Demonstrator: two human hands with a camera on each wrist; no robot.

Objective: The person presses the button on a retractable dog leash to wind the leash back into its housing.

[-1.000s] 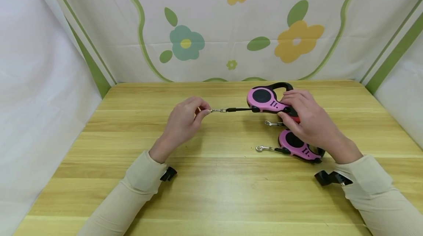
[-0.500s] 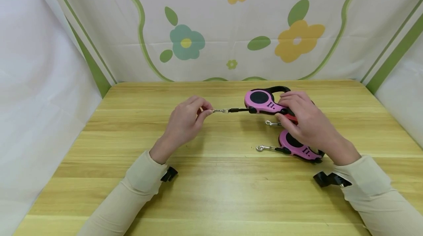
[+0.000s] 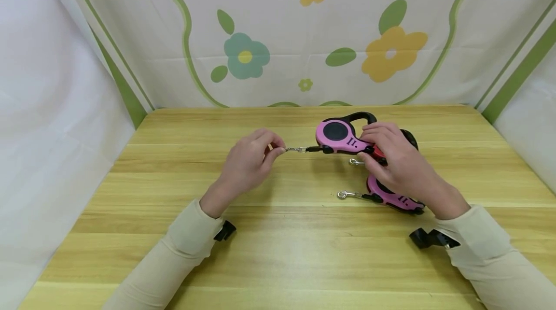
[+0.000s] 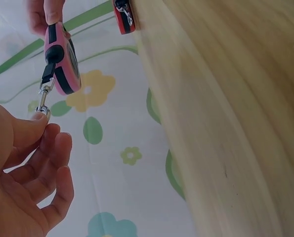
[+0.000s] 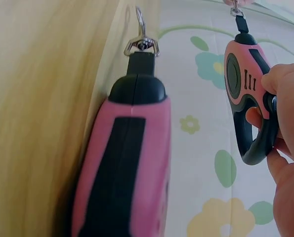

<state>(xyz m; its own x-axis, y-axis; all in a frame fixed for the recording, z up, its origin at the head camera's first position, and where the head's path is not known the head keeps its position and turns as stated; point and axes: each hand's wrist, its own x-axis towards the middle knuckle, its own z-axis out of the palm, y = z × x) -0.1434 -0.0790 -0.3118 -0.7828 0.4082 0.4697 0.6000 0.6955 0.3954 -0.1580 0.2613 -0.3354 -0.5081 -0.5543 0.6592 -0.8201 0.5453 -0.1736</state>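
A pink and black retractable dog leash (image 3: 347, 144) is held above the table. My right hand (image 3: 401, 165) grips it by its black handle; in the right wrist view the thumb (image 5: 282, 76) lies over the body beside the handle loop. My left hand (image 3: 247, 160) pinches the end of its silver snap hook (image 4: 44, 98) between thumb and index finger, with the other fingers loosely bent. Only a short piece of black strap (image 3: 313, 148) shows between hook and housing. Below my right hand, a second pink leash (image 3: 393, 199) lies on the table, partly covered by that hand.
A red leash (image 3: 379, 152) lies behind my right hand, mostly hidden, its silver hook (image 3: 356, 161) pointing left. The second pink leash's hook (image 3: 343, 194) also points left. A flower-patterned cloth (image 3: 278, 20) stands behind the wooden table (image 3: 278, 252).
My right hand has moved the held leash left and slightly nearer. My left hand has shifted a little right with the hook. The strap showing between them has become shorter.
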